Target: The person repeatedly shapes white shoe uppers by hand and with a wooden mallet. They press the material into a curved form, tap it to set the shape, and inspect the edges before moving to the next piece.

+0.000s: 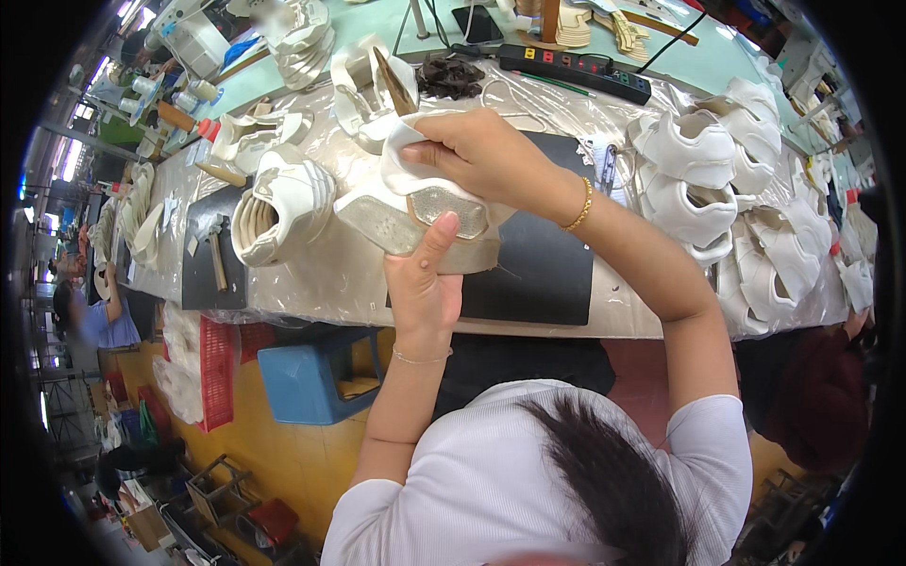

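A white shoe upper (pixel 371 215) with grey and glittery silver panels is held up over the table in both of my hands. My left hand (pixel 422 283) supports it from below, with the thumb pressed on the silver heel panel. At the padded collar, my right hand (pixel 483 156) pinches the white lining between thumb and fingers. Just beyond those fingers a brown pointed blade-like piece (pixel 394 83) sticks up; I cannot tell whether my right hand holds it. Left of my hands stands a stack of white shoe uppers (pixel 283 208). Beneath them lies a black mat (pixel 543 278).
Piled white uppers (pixel 694 179) fill the table's right side. A black power strip (pixel 574 71) and a phone (pixel 478 25) lie at the back. A hammer (pixel 218 259) rests on the left mat. A blue stool (pixel 311 377) and red basket (pixel 217 377) stand below; a co-worker (pixel 102 319) is far left.
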A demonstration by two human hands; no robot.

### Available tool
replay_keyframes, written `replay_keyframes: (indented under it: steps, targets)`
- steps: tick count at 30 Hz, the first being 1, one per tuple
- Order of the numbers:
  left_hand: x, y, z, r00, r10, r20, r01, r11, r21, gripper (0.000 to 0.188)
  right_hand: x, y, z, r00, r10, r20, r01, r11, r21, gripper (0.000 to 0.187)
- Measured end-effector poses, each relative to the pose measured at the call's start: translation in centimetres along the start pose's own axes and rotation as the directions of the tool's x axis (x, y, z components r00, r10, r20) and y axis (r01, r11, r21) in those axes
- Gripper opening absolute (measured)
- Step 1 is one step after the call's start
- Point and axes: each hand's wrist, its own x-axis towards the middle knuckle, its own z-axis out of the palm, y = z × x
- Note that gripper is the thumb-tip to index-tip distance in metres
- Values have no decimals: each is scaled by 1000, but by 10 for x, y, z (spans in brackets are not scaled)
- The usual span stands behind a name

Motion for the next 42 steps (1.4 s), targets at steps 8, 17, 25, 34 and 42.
replay_keyframes:
  steps: [8, 17, 25, 34, 42]
  targets:
    - [2, -2, 2, 999, -43, 4, 43, 999, -6, 64, -7, 8, 3, 998, 57, 5, -57, 997, -59, 29]
    - [2, -4, 9, 999, -37, -4, 36, 997, -63, 67, -12, 16, 11, 997, 61, 49, -51, 983, -176, 27]
    - [-4, -10, 2, 998, -68, 2, 68, 994, -84, 70, -20, 11, 10, 935, 211, 286, -159, 968, -195, 28]
    - [-2, -5, -4, 999, -26, -29, 24, 998, -54, 55, -57, -40, -40, 988, 46, -149, -81, 967, -243, 37]
    - [-13, -16, -8, 999, -50, -14, 50, 997, -55, 47, -80, -44, -23, 989, 125, -85, -137, 977, -165, 47]
